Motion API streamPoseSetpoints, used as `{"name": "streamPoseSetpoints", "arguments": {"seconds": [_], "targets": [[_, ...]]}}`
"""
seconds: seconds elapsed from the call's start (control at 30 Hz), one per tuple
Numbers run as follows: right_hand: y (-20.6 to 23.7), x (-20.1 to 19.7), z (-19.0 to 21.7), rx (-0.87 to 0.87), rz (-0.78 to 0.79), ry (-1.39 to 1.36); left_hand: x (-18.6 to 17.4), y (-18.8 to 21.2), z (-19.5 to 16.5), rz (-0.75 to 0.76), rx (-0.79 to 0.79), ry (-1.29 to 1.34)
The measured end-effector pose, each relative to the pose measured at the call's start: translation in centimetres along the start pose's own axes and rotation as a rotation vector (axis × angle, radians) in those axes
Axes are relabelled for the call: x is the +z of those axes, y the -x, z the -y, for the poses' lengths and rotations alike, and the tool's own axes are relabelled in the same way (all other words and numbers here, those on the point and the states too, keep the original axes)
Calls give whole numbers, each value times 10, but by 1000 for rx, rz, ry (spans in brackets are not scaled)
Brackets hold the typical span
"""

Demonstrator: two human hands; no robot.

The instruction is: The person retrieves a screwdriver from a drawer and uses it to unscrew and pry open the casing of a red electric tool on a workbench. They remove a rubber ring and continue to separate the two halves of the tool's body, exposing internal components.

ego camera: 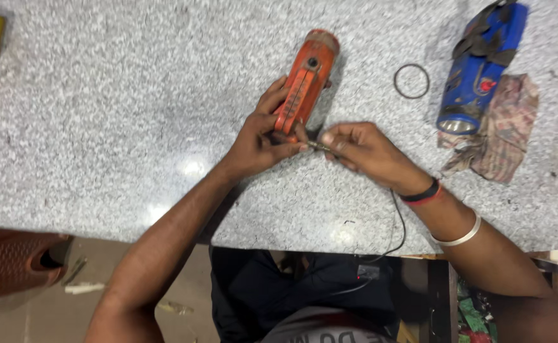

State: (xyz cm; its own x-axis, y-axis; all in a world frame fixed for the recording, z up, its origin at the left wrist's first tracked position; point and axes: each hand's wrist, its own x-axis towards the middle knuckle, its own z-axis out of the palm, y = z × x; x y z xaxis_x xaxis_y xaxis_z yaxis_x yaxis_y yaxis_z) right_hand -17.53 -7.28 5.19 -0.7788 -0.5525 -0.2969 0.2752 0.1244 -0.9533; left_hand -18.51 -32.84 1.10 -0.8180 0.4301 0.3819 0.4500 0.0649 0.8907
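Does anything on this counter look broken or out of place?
Yes. The blue torch at the far right looks battered, with dark torn material peeling off its body, and it lies on a crumpled rag. A loose dark ring lies alone between it and the orange torch.

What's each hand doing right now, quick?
Left hand: closed on the near end of the orange torch, steadying it on the counter.
Right hand: fingers pinched on a thin metal tool aimed at the torch's near end.
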Motion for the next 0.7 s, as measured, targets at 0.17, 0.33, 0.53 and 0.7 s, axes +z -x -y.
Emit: {"name": "streamPoseSetpoints", "arguments": {"seconds": [0.17,0.33,0.53,0.7], "targets": [[-2,-12,1,347,231,-318,0,-2,-8,22,-8,-27],[0,2,-11,180,142,-201,2,-4,-12,19,-8,-57],[0,3,-15,93,67,-91,6,-3,-13,17,-19,-54],[-3,14,-16,-109,-53,258,4,-2,-10,11,-27,-74]]}}
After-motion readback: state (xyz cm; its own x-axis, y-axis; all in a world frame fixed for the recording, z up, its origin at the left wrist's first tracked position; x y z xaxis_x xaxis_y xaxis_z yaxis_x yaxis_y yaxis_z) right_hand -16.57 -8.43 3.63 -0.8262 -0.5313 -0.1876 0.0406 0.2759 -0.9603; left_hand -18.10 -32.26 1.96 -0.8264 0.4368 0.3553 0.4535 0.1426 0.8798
